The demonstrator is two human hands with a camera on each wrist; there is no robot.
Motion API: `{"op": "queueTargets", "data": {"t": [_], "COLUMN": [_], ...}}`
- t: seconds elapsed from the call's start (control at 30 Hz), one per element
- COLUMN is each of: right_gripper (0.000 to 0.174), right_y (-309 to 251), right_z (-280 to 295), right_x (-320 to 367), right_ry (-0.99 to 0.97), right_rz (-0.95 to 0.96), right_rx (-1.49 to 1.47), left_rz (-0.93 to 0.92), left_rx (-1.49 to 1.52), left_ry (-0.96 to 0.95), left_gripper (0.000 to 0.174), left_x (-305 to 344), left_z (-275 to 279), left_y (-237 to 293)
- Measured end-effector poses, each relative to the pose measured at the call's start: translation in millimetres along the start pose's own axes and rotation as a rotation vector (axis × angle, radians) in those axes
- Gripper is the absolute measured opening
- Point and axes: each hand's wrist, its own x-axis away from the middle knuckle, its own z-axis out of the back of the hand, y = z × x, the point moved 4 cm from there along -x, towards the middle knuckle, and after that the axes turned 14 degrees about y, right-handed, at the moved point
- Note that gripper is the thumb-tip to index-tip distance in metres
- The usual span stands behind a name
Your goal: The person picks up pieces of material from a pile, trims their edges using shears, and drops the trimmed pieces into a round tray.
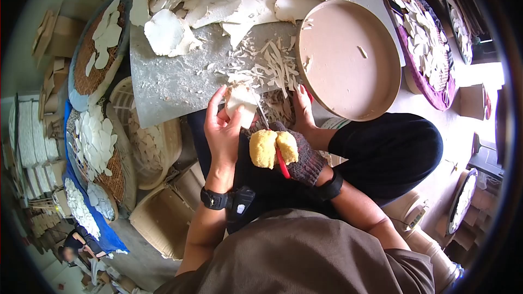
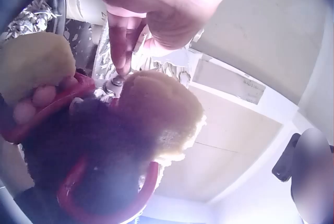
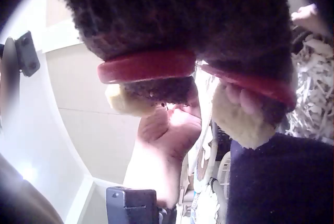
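Observation:
My bare left hand (image 1: 222,130) pinches a thin white flat piece (image 1: 241,103) between thumb and fingers. My right hand (image 1: 299,158), in a dark knitted glove, grips scissors with red handles (image 1: 282,164) wrapped in yellow foam (image 1: 263,149). The metal blades (image 1: 262,113) point up along the right edge of the piece. In the left wrist view the left hand (image 2: 167,10) is above the foam-padded handles (image 2: 88,211). The right wrist view shows the gloved hand (image 3: 182,20) in the red handles (image 3: 148,66), the bare hand beyond.
A grey sheet (image 1: 163,87) bears thin white strips (image 1: 279,65) and a heap of white pieces (image 1: 218,8). A round tan tray (image 1: 348,60) lies at its right. Baskets of pieces (image 1: 144,141) stand left, an open cardboard box (image 1: 163,218) below them. A bare foot (image 1: 302,111) is near the blades.

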Motion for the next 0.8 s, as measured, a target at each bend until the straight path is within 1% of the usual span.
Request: {"op": "queueTargets", "data": {"t": [0.1,0.2,0.3,0.33,0.4,0.43,0.5,0.6,0.7,0.8], "right_gripper": [0.035,0.033,0.034,0.033,0.033,0.032,0.031,0.031,0.041,0.037], "right_y": [-8,0,-6,-6,-6,-6,-3,-7,10,4], "right_z": [-1,-5,-4,-4,-5,-5,-6,-3,-2,0], "right_x": [2,3,1,1,4,3,2,0,1,3], "right_ry": [0.026,0.049,0.005,0.003,-0.004,0.01,0.04,0.032,-0.054,-0.043], "right_rz": [0.094,0.091,0.157,0.136,0.091,0.108,0.136,0.132,-0.043,-0.024], "right_rx": [-0.046,-0.096,0.055,0.004,-0.096,-0.074,-0.033,0.026,-0.055,0.026], "left_rz": [0.028,0.069,0.1,0.107,0.119,0.124,0.151,0.183,0.198,0.183], "left_rx": [-0.053,-0.064,-0.034,-0.021,-0.045,-0.055,-0.038,-0.027,-0.043,-0.069], "left_ry": [-0.06,-0.079,-0.07,-0.07,-0.132,-0.161,-0.14,-0.122,-0.138,-0.179], "left_gripper": [0.054,0.055,0.054,0.053,0.054,0.054,0.055,0.057,0.057,0.054], "left_x": [-1,-5,-5,-5,-7,-6,-1,-1,0,-4], "left_z": [2,5,7,7,10,9,7,8,8,11], "left_y": [2,5,6,7,8,9,10,8,6,6]}}
